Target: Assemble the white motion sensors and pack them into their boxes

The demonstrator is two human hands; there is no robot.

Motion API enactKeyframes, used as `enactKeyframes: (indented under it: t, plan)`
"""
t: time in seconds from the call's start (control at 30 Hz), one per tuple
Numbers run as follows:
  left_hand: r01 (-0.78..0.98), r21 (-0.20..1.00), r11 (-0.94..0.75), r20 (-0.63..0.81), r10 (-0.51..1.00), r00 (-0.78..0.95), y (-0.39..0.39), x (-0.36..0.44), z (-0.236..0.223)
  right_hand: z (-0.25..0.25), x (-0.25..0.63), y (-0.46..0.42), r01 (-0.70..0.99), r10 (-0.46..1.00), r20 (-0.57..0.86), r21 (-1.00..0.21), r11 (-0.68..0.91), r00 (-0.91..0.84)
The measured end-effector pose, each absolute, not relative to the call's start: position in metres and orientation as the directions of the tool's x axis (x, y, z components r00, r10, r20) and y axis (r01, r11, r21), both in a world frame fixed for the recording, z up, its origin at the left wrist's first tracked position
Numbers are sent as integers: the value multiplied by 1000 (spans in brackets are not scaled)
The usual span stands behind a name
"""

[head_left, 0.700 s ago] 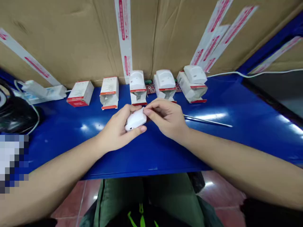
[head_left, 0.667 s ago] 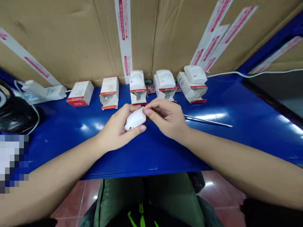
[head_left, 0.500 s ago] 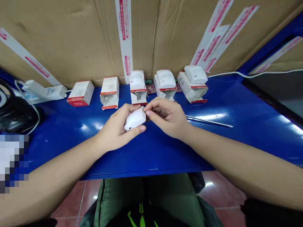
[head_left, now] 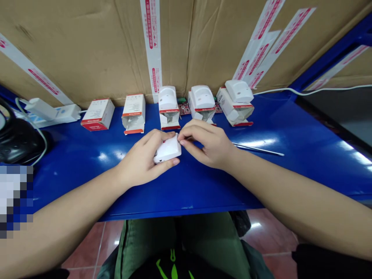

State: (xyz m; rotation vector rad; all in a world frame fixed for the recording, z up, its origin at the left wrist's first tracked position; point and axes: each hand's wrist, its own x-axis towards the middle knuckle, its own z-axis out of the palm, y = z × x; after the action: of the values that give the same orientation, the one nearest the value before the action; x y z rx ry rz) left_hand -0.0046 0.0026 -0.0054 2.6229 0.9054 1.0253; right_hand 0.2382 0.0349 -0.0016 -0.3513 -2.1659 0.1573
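My left hand (head_left: 143, 161) is wrapped round a small white plastic device (head_left: 167, 151) just above the blue table (head_left: 87, 170). A little red shows at the device's top edge. My right hand (head_left: 207, 145) is closed, its thumb and forefinger pinched against the device's upper right corner. What the pinch holds is too small to make out. Behind my hands stands a row of small white-and-red boxes (head_left: 134, 112), three of them with a white device (head_left: 202, 96) on top.
Brown cardboard with white-and-red tape (head_left: 151, 42) forms the back wall. A thin metal rod (head_left: 258, 149) lies right of my hands. A white power strip (head_left: 55, 112) and a black object (head_left: 17, 141) sit at the far left. A white cable (head_left: 314, 92) runs at the back right.
The white device has turned in my left hand, now showing a flatter face with some red at its top. My right fingers stay pinched at its corner. Both hands shifted only slightly.
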Motion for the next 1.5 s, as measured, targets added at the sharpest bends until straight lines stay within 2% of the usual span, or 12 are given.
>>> enactKeyframes:
  t: [0.2,0.43,0.93,1.13,1.37,1.5]
  plan:
    - [461,386,-799,540,601,589,1,-5,-3,0,237,34,224,259,753,-150,963,-604]
    - [440,393,-808,549,590,593,-1,-4,0,1,233,29,302,209,788,-31,953,-579]
    - [440,434,-786,534,618,577,-1,-6,1,2,240,32,199,240,794,-153,968,-558]
    - [450,450,-772,501,635,588,-1,-6,0,7,243,32,193,225,763,-133,972,-606]
    - [452,444,-774,496,632,596,-1,-6,-1,9,245,32,232,166,737,-13,973,-655]
    - [433,427,-794,513,607,607,-1,-5,1,10,246,31,246,173,726,-5,969,-665]
